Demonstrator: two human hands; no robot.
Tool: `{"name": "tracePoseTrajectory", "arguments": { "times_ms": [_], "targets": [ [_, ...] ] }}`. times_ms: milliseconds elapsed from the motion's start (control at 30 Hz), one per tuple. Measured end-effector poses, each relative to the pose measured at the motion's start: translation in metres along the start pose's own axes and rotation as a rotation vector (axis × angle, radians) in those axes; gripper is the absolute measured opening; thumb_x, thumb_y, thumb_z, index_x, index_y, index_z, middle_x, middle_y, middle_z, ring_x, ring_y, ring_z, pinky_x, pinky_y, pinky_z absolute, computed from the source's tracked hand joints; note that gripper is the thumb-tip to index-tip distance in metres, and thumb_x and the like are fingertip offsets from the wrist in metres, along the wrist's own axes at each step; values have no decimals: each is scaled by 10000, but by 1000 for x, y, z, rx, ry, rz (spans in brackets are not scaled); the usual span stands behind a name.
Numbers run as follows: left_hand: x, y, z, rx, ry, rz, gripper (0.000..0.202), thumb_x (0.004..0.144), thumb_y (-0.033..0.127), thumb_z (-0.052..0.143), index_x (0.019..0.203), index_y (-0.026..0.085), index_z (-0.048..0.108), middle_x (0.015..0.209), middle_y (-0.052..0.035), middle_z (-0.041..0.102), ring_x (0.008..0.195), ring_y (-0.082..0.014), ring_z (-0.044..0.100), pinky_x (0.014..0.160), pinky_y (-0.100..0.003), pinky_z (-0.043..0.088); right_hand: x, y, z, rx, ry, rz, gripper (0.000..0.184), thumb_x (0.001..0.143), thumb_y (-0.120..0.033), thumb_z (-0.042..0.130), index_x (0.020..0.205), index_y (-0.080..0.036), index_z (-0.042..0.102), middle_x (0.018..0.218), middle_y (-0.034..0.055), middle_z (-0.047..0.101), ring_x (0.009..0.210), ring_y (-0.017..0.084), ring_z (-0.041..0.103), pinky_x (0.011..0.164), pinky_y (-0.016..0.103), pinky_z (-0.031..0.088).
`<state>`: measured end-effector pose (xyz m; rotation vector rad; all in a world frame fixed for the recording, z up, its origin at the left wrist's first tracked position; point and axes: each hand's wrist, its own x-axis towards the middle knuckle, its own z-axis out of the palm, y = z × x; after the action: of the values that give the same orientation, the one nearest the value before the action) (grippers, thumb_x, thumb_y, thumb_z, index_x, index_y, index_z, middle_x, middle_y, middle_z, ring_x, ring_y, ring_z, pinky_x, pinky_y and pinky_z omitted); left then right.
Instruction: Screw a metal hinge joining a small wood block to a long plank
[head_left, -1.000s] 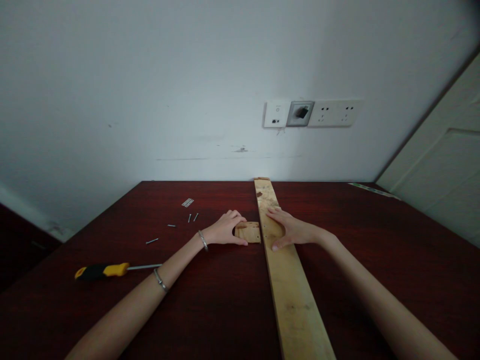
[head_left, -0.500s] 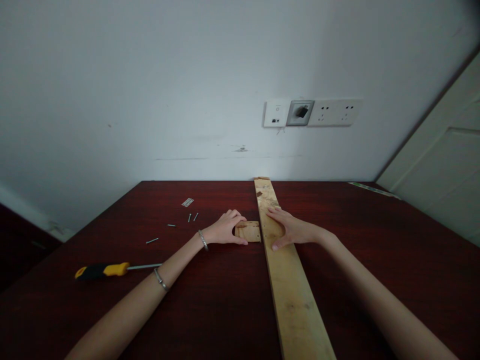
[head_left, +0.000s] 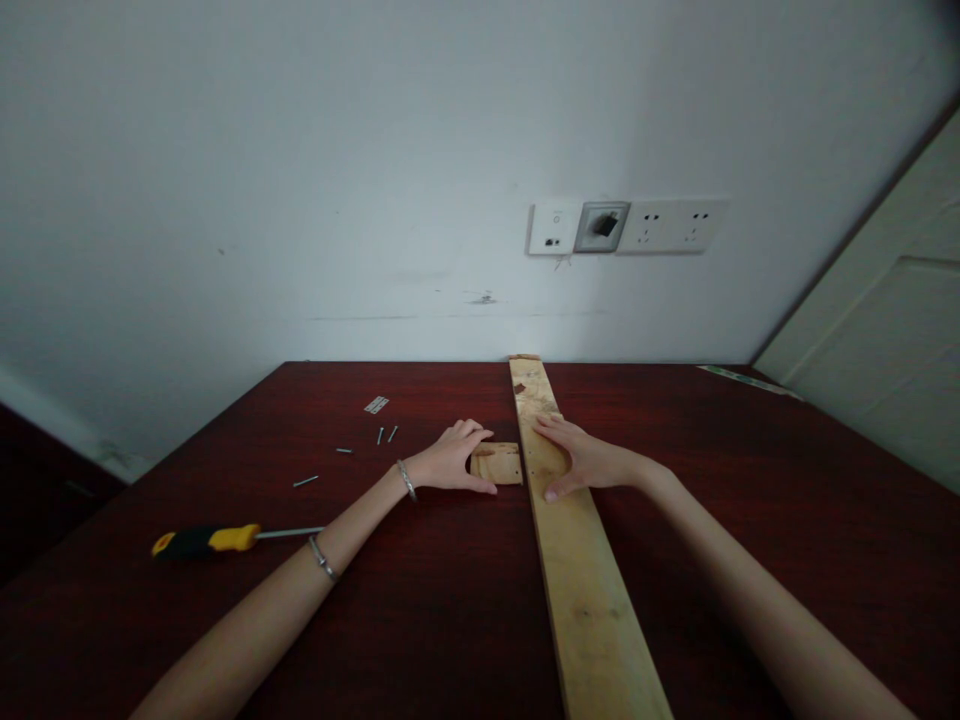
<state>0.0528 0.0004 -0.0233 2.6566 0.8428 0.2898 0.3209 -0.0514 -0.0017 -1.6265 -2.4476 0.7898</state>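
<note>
My left hand [head_left: 450,458] grips the left end of a small wooden block [head_left: 498,464], thumb below and fingers above. The block lies flat on the table, just left of a long pine plank [head_left: 577,560]. That plank runs from the far table edge towards me. My right hand [head_left: 589,460] lies across it, fingers and thumb curved over its width. Left of my left hand lie several metal screws [head_left: 386,434] and a small metal hinge [head_left: 376,405]. Nearer me, a yellow-and-black screwdriver [head_left: 202,541] lies on the table, its shaft pointing towards my left forearm.
The dark red wooden table [head_left: 420,620] ends at a white wall carrying a socket panel [head_left: 626,227]. A pale door [head_left: 877,300] stands at the right. Metal bangles circle my left wrist and forearm.
</note>
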Motion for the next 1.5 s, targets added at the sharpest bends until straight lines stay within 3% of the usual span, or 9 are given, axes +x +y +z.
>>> {"name": "tracePoseTrajectory", "arguments": {
  "times_ms": [267, 667, 800, 933, 1033, 1133, 1267, 1400, 1500],
  "targets": [
    [-1, 1, -1, -30, 3, 3, 859, 669, 674, 600, 1336, 190, 358, 1192, -124, 441, 1107, -301, 417, 972, -481, 337, 1, 5, 2, 9, 7, -20, 1217, 495, -710, 671, 1458, -168, 162, 1530, 115, 97, 1396, 331, 7, 1135, 470, 71],
    [-1, 1, -2, -92, 13, -8, 748, 774, 615, 533, 1357, 206, 305, 1194, -128, 449, 1122, -295, 414, 965, -485, 330, 0, 2, 2, -4, -6, 7, 1253, 496, -712, 667, 1453, -96, 144, 1525, 163, 40, 1399, 310, 9, 1138, 443, 65],
    [0, 5, -2, -87, 34, -44, 728, 789, 625, 502, 1349, 199, 317, 1149, -128, 468, 1079, -298, 447, 941, -502, 337, 1, 5, 4, 1, -1, 1, 1203, 515, -695, 669, 1458, -154, 154, 1528, 137, 68, 1396, 327, 29, 1132, 478, 69],
    [0, 7, -1, -122, 76, -55, 624, 849, 567, 450, 1336, 197, 331, 1150, -119, 465, 1075, -271, 454, 950, -469, 348, 3, 5, 4, 9, 4, -7, 1183, 517, -688, 673, 1456, -166, 176, 1530, 129, 71, 1393, 343, 27, 1127, 494, 67],
    [0, 6, -3, -147, 198, -43, 487, 890, 479, 427, 1284, 193, 399, 1130, -99, 486, 1085, -234, 439, 967, -416, 354, 3, 4, 4, 6, -2, 2, 1216, 504, -679, 687, 1450, -103, 186, 1523, 166, 68, 1393, 346, 22, 1132, 477, 62],
    [0, 6, -18, -134, 353, -14, 326, 902, 394, 437, 1141, 193, 532, 1052, -66, 546, 1048, -202, 458, 989, -389, 337, 3, 4, 3, -1, 11, -17, 1227, 498, -673, 695, 1444, -74, 193, 1519, 177, 99, 1393, 341, 58, 1137, 456, 88],
    [-6, -4, -61, -133, 484, -40, 201, 840, 327, 533, 946, 191, 636, 966, -45, 604, 925, -176, 528, 878, -337, 416, 1, 1, -5, 63, 127, -66, 1065, 596, -651, 649, 1432, -120, 257, 1470, 145, 296, 1337, 326, 293, 1110, 443, 236],
    [-20, -42, -111, -133, 421, -295, 194, 780, 286, 568, 893, 162, 665, 883, -39, 652, 801, -149, 573, 768, -280, 445, -3, -6, -17, 90, 327, -70, 782, 731, -579, 565, 1361, -143, 407, 1367, 122, 469, 1225, 310, 464, 1035, 433, 372],
    [-35, -82, -137, -115, 374, -423, 170, 727, 237, 586, 824, 127, 673, 770, -43, 662, 740, -152, 580, 718, -272, 450, 0, -16, -21, 109, 378, -116, 576, 783, -490, 537, 1264, -173, 526, 1286, 101, 556, 1149, 290, 538, 932, 413, 470]
  ]
}}
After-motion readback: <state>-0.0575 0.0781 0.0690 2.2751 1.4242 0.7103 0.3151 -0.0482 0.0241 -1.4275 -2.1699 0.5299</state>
